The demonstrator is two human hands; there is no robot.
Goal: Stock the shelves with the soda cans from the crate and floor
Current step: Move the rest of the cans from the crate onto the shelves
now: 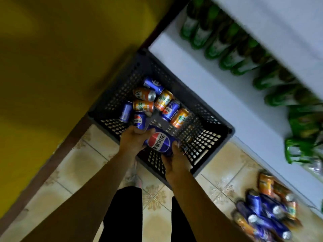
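A dark perforated crate (206,137) stands on the tiled floor and holds several blue and orange soda cans (153,102) lying on their sides. Over the crate's near side, both hands hold one blue cola can (159,141). My left hand (133,139) grips its left end, thumb across the top. My right hand (176,158) cups it from below and to the right. A second pile of blue and orange cans (265,212) lies on the floor at the lower right.
A pale shelf (218,81) runs diagonally at the right, carrying a row of green bottles (218,44) and green packets (304,137). A yellow wall (52,67) fills the left. My dark trouser legs (122,215) stand on the beige tiles.
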